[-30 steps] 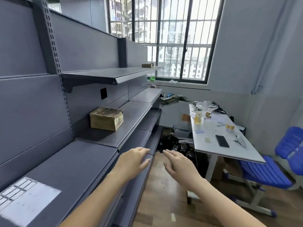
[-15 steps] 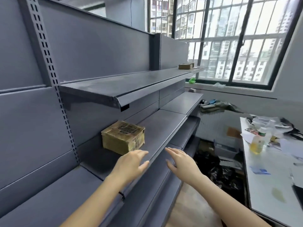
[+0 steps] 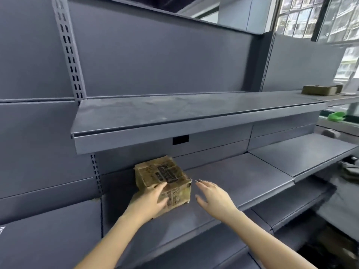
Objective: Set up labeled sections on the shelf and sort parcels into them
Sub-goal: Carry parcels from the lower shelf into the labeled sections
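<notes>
A worn brown cardboard parcel with a dark printed label sits on the middle grey shelf, close to the back panel. My left hand lies against the parcel's near left corner, fingers straight over its top edge and thumb on its front face. Just right of the parcel my right hand hovers with fingers spread, a small gap away from the box. A second, flatter brown parcel rests far right on the upper shelf.
The upper shelf overhangs the parcel, leaving limited headroom. Lower grey shelves step out toward me at the bottom right. A window is at the top right, with a green item on its sill.
I have come closer to the shelf. Both hands reached forward; my left hand now touches the parcel and my right hand has drawn up beside it.
</notes>
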Action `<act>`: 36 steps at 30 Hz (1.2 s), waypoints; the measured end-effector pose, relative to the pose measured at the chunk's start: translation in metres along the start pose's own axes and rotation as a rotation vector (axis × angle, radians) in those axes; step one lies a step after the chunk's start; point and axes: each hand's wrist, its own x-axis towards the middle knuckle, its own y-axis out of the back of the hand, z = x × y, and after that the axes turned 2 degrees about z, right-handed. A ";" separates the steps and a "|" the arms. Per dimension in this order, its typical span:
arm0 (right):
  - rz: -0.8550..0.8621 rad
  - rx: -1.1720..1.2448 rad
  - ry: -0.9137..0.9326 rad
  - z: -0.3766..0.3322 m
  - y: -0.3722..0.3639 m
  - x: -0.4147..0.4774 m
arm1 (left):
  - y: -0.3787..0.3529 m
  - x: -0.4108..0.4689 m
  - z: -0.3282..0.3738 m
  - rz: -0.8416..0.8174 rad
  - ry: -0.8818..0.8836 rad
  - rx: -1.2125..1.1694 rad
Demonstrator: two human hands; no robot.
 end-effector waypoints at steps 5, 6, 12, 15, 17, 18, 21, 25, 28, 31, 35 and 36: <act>-0.036 0.054 0.083 0.029 -0.012 0.037 | -0.015 0.008 -0.002 0.013 0.139 0.105; -0.047 0.064 0.099 0.030 -0.016 0.044 | -0.016 0.010 -0.006 0.010 0.164 0.121; -0.115 0.118 0.149 0.039 -0.039 0.081 | -0.027 0.030 -0.030 -0.049 0.272 0.148; -0.192 0.116 0.164 0.043 -0.046 0.096 | -0.034 0.041 -0.035 -0.083 0.283 0.133; -0.233 0.079 0.180 0.045 -0.052 0.107 | -0.037 0.047 -0.037 -0.089 0.274 0.142; -0.253 0.063 0.184 0.044 -0.056 0.111 | -0.038 0.050 -0.038 -0.097 0.276 0.148; -0.302 0.066 0.186 0.045 -0.070 0.121 | -0.042 0.056 -0.045 -0.113 0.287 0.110; -0.313 0.149 0.205 0.050 -0.081 0.131 | -0.051 0.060 -0.055 -0.084 0.260 -0.002; -0.319 0.230 0.200 0.051 -0.084 0.134 | -0.057 0.059 -0.055 -0.068 0.256 -0.103; -0.290 0.284 0.199 0.049 -0.085 0.132 | -0.058 0.055 -0.054 -0.023 0.270 -0.175; -0.244 0.330 0.255 0.035 -0.082 0.123 | -0.054 0.031 -0.053 0.046 0.357 -0.213; -0.233 0.341 0.279 0.029 -0.080 0.120 | -0.052 0.022 -0.052 0.067 0.385 -0.221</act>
